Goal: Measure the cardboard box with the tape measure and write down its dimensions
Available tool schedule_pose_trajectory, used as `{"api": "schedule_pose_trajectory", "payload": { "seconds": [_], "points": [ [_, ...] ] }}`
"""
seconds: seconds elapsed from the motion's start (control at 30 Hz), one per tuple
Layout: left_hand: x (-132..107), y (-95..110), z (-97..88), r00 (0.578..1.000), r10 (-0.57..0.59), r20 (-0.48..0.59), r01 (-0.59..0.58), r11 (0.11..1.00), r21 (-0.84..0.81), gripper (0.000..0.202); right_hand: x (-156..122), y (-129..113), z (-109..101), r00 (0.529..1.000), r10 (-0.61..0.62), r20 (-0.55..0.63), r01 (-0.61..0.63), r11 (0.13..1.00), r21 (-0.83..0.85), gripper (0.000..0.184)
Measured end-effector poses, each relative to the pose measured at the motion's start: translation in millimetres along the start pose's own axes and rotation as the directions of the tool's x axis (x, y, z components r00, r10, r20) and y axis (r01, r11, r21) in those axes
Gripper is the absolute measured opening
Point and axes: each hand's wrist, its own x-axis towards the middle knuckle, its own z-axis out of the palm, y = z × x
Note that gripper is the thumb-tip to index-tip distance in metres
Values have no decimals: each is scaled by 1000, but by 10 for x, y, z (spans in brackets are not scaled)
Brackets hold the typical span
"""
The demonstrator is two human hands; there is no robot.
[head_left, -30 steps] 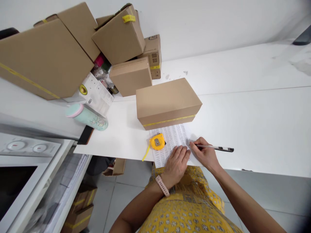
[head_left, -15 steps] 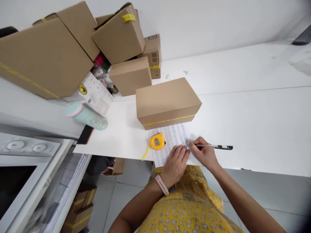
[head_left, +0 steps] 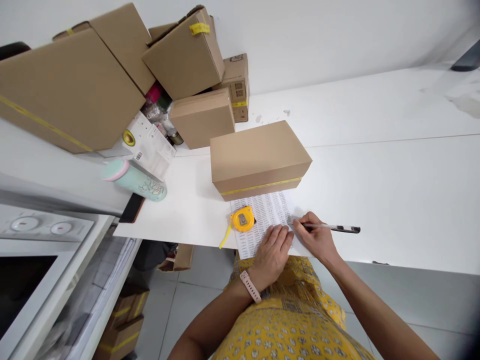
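while the written sheet [head_left: 247, 246] is held at the near edge of the table [head_left: 393, 200] by the flattened left hand [head_left: 275, 248], a pen [head_left: 344, 229] is gripped in the right hand [head_left: 315, 236]; several columns [head_left: 263, 211] are judged filled, but the remainder cannot be told.

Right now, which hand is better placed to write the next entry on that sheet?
Probably the right hand: it grips the pen, writing end near the right edge of the sheet. The left hand rests palm down on the paper, without a pen.
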Motion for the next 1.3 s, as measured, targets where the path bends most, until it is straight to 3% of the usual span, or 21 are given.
{"api": "schedule_pose_trajectory", "payload": {
  "seconds": [0.5, 0.9, 1.1, 1.3],
  "points": [
    [-5, 2, 3, 1000, 3, 17, -3, 1000, 1, 48, 32, -52, -28, 1000, 22, -16, -22, 1000, 20, 31],
    [-3, 6, -8, 1000, 2, -10, -2, 1000, 5, 47, 25, 56, -48, 997, -62, 49, 65, 995, -70, 31],
    [3, 6, -11, 999, 2, 33, -2, 1000, 3, 49, 29, 43, -50, 996, -73, 53, 77, 993, -86, 33],
    [-2, 8, 12, 1000, 1, -19, -1, 1000, 5, 48, 28, 42, -48, 996, -84, 43, 88, 992, -88, 36]
  ]
}}
